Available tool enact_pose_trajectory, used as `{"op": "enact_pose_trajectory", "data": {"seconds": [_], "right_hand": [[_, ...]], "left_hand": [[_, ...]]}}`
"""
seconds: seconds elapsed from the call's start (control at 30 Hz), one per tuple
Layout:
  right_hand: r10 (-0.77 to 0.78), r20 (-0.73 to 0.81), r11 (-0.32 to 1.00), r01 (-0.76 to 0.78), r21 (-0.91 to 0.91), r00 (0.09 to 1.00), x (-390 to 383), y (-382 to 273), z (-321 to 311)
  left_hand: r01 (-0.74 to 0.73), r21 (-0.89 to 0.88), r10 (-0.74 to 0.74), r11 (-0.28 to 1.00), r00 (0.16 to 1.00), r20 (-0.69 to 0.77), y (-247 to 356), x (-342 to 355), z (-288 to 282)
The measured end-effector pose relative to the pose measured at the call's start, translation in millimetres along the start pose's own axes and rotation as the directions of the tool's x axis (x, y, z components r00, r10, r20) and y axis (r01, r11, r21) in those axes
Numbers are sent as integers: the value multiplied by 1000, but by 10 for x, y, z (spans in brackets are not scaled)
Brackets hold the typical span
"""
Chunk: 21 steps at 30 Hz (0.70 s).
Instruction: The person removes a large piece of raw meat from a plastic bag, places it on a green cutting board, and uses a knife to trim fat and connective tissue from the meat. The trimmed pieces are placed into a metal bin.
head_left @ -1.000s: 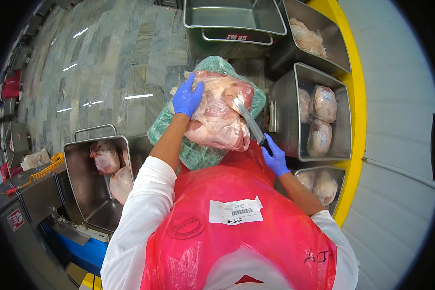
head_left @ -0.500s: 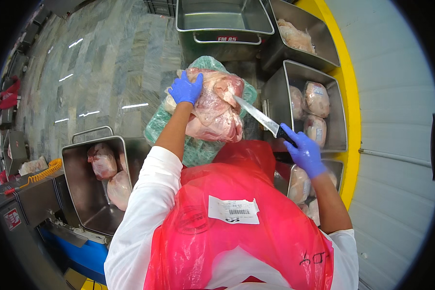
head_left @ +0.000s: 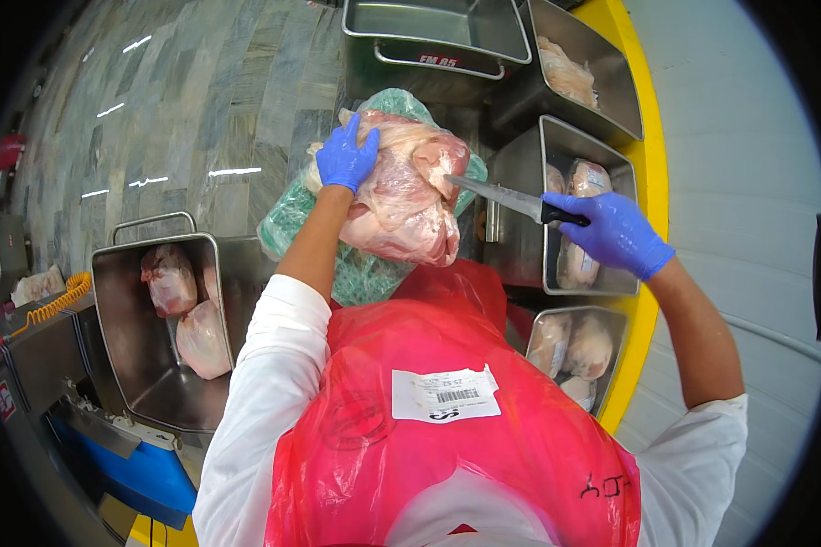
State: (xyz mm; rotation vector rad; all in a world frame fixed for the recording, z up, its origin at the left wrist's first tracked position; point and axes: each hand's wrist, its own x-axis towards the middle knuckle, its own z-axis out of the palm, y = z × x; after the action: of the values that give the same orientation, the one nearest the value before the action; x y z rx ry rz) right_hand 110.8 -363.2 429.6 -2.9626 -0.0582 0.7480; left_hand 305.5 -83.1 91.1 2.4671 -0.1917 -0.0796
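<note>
A large cut of raw meat (head_left: 394, 205), pink with pale fat, rests on green-tinted clear plastic wrap (head_left: 367, 281) in front of me. My left hand (head_left: 348, 157), in a blue glove, lies with fingers spread on the meat's upper left part. In my blue-gloved right hand (head_left: 613, 233) is a knife (head_left: 506, 197), gripped by its black handle. Its long blade points left, and the tip meets the meat's right side near a rounded lobe. Whether the tip has gone into the flesh I cannot tell.
Metal bins stand around: one with meat at left (head_left: 212, 273), one beyond the meat (head_left: 438, 77), and several along the right, holding wrapped meat (head_left: 589, 180). A yellow ledge (head_left: 652, 118) runs along the white wall. A coiled orange hose (head_left: 62, 299) hangs at left.
My right hand has moved up and to the right, and the knife lies flatter, its tip still at the meat's right side. My left hand stays on the meat.
</note>
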Motion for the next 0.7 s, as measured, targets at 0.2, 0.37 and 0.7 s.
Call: {"op": "enact_pose_trajectory", "data": {"seconds": [0.2, 0.37, 0.7], "right_hand": [[-43, 126, 998, 38, 41, 991, 386, 36, -257], [9, 154, 991, -30, 131, 988, 404, 79, -78], [217, -262, 835, -39, 548, 940, -135, 498, 2500]], "left_hand": [[-69, -28, 67, 997, 997, -49, -116, 0, 106], [-98, -32, 96, 995, 992, -79, -148, -12, 147], [-62, -105, 64, 993, 998, 24, -118, 32, 117]]}}
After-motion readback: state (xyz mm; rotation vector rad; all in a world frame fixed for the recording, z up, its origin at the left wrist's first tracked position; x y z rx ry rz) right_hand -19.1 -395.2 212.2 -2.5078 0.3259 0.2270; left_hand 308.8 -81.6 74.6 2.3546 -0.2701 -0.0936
